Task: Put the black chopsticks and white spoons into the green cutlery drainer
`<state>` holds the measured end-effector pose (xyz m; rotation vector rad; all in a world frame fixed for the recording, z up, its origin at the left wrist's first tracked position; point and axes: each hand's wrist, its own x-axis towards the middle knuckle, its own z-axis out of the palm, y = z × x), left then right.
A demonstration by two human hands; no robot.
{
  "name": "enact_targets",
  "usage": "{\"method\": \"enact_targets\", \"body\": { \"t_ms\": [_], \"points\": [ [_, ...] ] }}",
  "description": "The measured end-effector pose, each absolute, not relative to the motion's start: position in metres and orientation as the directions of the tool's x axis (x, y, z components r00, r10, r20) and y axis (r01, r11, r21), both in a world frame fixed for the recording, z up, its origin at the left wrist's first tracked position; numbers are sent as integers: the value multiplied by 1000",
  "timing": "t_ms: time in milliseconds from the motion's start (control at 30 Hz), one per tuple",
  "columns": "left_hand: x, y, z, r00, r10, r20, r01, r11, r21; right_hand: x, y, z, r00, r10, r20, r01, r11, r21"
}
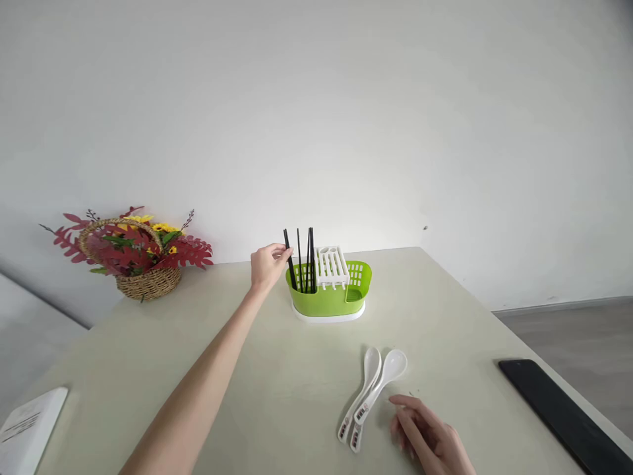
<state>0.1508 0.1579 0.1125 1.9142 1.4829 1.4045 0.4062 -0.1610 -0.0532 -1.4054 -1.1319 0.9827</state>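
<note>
My left hand (268, 264) is closed, thumb and fingers pinching dark chopsticks (291, 274) near their upper ends. Their lower ends stand inside the left part of a green cutlery holder (326, 304). More black chopsticks (311, 260) stand upright beside them in the same part. A white slotted rack (332, 266) with small hooks sits across the holder's middle. Near the front, my right hand (425, 432) hovers or rests by the table, loosely curled with fingers apart and holding nothing. Just left of it lie several white spoons (380, 386), overlapping, with printed handles.
A wicker basket (151, 284) of red and yellow artificial flowers stands at the back left. A white box-like object (34, 425) lies at the left edge. Along the right edge of the table (277, 396) rests a long black object (558, 409). A wall rises behind.
</note>
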Motion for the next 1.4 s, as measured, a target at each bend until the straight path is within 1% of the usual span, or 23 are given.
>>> {"method": "enact_targets", "body": {
  "t_ms": [100,333,533,667,767,900,1000,1067,1100,1167,1233,1400],
  "points": [
    [154,164,109,-16,884,466,577,-373,727,406,-160,-55,245,970,4,128,-29,-991],
    [159,176,112,14,909,416,628,-332,704,407,-160,-57,231,973,19,165,-20,-986],
    [164,176,109,48,911,409,624,-347,700,404,-160,-56,264,964,26,185,-24,-982],
    [164,169,105,67,911,406,606,-360,709,405,-161,-57,242,970,14,180,-30,-983],
    [159,165,102,54,909,412,586,-363,724,406,-161,-58,229,973,13,214,-37,-976],
    [147,151,94,-43,887,460,545,-365,755,406,-162,-60,238,971,29,249,-32,-968],
    [138,121,84,-201,848,490,504,-340,794,405,-161,-61,248,968,42,251,-22,-968],
    [133,89,73,-329,832,446,432,-287,855,404,-161,-61,253,966,51,265,-19,-964],
    [132,70,67,-357,850,389,379,-249,891,404,-161,-61,257,965,55,276,-19,-961],
    [129,30,54,-302,919,253,326,-150,933,403,-161,-59,270,961,61,298,-23,-954],
    [126,-7,39,-185,969,161,368,-83,926,401,-161,-57,294,954,65,306,-29,-952],
    [121,-70,5,91,995,45,506,-85,858,399,-162,-54,313,948,49,269,-39,-962]
  ]
}}
